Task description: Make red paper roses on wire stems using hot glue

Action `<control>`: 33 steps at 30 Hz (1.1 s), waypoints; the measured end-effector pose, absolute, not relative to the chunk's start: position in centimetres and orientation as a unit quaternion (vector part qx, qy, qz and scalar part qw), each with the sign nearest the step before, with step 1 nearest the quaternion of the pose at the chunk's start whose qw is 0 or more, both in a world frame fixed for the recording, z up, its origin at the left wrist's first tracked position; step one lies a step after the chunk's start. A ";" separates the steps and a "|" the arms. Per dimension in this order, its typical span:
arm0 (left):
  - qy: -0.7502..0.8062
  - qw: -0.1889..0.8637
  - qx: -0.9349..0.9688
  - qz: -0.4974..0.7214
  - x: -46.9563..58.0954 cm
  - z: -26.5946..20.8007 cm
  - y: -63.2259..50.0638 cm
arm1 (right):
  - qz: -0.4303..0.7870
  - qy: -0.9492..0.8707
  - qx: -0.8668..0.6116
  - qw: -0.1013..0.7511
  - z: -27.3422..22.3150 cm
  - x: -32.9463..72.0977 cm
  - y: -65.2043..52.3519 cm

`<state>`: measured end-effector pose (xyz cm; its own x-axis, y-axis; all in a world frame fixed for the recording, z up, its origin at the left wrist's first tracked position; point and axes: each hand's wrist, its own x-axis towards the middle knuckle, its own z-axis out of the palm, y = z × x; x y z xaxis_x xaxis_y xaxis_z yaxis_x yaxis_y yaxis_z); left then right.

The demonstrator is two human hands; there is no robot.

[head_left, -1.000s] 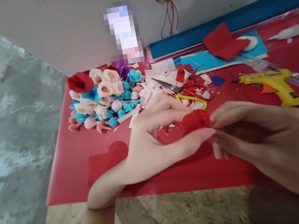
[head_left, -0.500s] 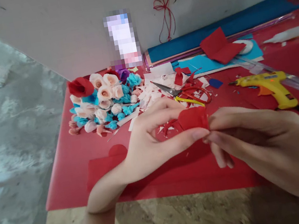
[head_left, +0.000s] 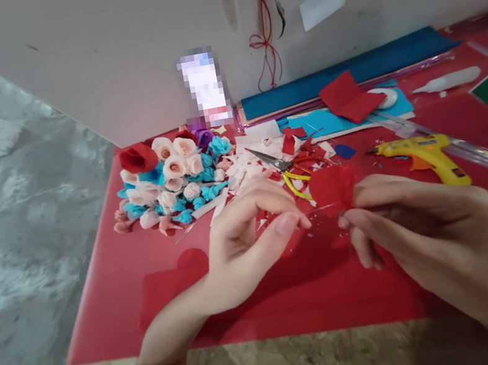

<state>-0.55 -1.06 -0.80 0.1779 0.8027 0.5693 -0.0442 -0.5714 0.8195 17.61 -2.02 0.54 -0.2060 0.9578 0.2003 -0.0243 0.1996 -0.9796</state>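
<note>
My right hand (head_left: 437,236) pinches a red crepe-paper petal piece (head_left: 332,186) at its gathered lower end. The piece stands up above the fingertips. Just left of it is my left hand (head_left: 255,243), its thumb and fingers drawn together and apart from the red paper. A thin pale strand runs between the left fingertips and the paper; what those fingers hold is too small to tell. Behind the hands lie scissors (head_left: 286,165) with red and yellow handles, among paper scraps (head_left: 244,160). Under my left forearm rests a flat red paper sheet (head_left: 163,288).
A bunch of paper flowers (head_left: 166,171) fills the table's back left. At the right lies a yellow glue gun (head_left: 428,153) with a black cord. Blue paper (head_left: 338,74), folded red paper (head_left: 349,98) and a white bottle (head_left: 448,80) sit near the wall. A blurred phone-like screen (head_left: 205,85) leans there.
My left hand has let go of the red petal piece and drawn back to the left. The right hand still holds it. The view has tilted slightly.
</note>
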 end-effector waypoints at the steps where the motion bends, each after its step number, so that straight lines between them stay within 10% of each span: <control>1: 0.278 0.370 0.671 0.580 -0.5 -0.9 -1.1 | 0.494 -0.597 -0.393 0.496 0.5 17.7 -2.0; 21: 0.284 0.264 0.747 0.540 -0.1 0.3 -1.7 | 0.370 -0.689 -0.399 0.479 0.4 17.8 -2.1; 33: 0.315 -0.005 0.826 0.467 -1.0 0.6 -1.6 | 0.381 -0.691 -0.383 0.481 0.5 17.3 -2.5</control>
